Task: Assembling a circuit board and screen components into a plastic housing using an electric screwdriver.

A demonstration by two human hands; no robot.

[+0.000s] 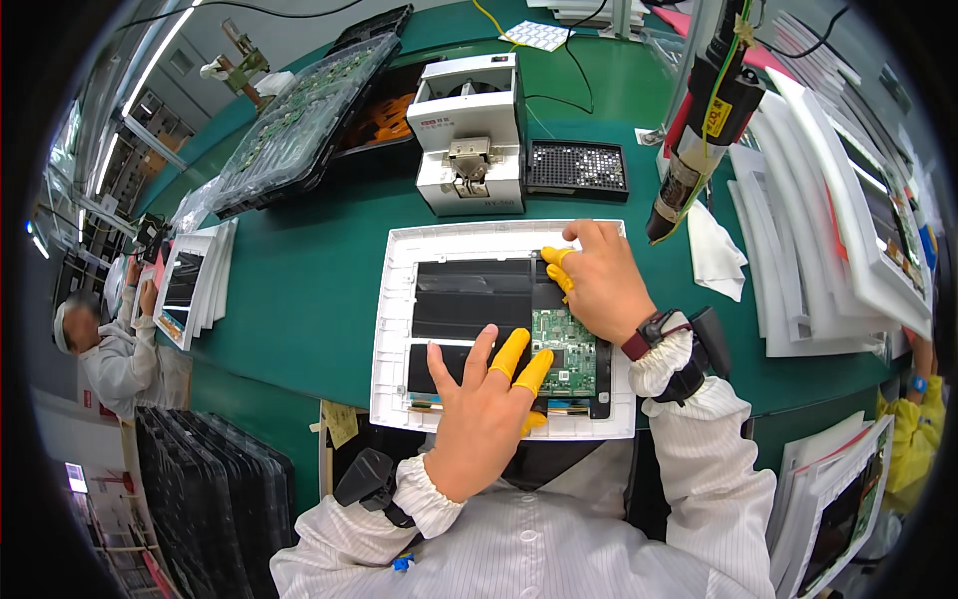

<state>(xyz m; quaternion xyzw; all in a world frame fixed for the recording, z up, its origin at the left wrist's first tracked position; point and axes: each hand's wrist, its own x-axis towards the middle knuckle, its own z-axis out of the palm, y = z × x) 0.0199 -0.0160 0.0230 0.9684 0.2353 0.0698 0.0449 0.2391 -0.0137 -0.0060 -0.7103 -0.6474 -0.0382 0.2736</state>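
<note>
A white plastic frame [384,329] lies in front of me on the green table, with black panels [469,292] and a green circuit board [571,344] inside it. My left hand [477,414] rests over the lower part with its fingers spread, touching the panel and the board's left edge. Above the board, my right hand [604,285] reaches to the frame's upper right with bent fingers. Its yellow-covered thumb and forefinger are close together at the black panel's corner; anything between them is too small to make out. Yellow finger cots cover several fingertips.
A white screw feeder [469,140] stands beyond the frame, beside a black tray of small parts [579,170]. An electric screwdriver [704,130] hangs at the right, near stacked white frames [798,200]. Trays of circuit boards [309,115] lean back left. A person [125,349] sits far left.
</note>
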